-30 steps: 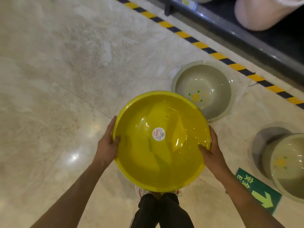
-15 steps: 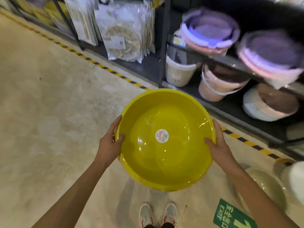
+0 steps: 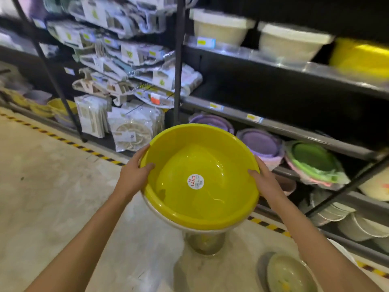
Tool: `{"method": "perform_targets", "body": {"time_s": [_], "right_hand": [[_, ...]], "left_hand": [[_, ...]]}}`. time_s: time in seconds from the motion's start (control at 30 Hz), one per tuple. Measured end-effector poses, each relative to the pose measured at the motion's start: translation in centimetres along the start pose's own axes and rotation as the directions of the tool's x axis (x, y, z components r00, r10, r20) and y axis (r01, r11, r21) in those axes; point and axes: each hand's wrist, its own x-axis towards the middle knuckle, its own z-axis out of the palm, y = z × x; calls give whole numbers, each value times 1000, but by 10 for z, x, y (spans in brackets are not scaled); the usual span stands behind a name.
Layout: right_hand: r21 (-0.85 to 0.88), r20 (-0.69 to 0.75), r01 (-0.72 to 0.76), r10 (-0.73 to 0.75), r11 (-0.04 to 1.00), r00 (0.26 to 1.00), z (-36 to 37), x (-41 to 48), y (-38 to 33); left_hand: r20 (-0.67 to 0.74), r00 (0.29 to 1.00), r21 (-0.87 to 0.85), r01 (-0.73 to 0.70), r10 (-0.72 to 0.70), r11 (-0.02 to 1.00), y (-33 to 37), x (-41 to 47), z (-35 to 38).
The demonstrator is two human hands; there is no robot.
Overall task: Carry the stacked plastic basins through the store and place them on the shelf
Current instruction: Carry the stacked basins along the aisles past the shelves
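Observation:
A stack of plastic basins [image 3: 200, 197] is held in front of me at waist height; the top one is bright yellow with a round white sticker inside, and a pale grey rim shows under it. My left hand [image 3: 134, 175] grips the left rim, thumb inside. My right hand [image 3: 265, 180] grips the right rim the same way. The dark metal shelf [image 3: 294, 131] stands just beyond the basins, its middle level dark and seemingly bare.
Purple basins [image 3: 259, 142], a green basin [image 3: 311, 159] and white tubs [image 3: 223, 28] fill other shelf levels. Bagged goods [image 3: 130, 127] hang at left. A grey basin [image 3: 290, 275] lies on the floor at lower right. Yellow-black tape [image 3: 63, 140] lines the floor.
My view has lifted from the floor to the shelving. The basins have risen with both hands and moved closer to the shelf.

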Motion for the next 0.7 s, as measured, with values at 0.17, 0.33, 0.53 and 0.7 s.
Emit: {"method": "perform_targets", "body": {"time_s": [0.17,0.33,0.53,0.7], "right_hand": [[-28,-73,14,-16,999,997,-32,-29,-39],[-31,-134,4,-9,999,991,-50,-46,-49],[-27,-186,10,-15,1000,983,-63,-42,-39],[-78,-214,-17,0,997,977,-74,-11,-22]], "left_hand": [[57,998,-75,-10,14,997,55,0,-3],[98,994,-82,-41,49,996,72,2,7],[157,985,-61,-61,70,996,80,21,32],[203,978,-44,-44,52,998,83,48,57]]}}
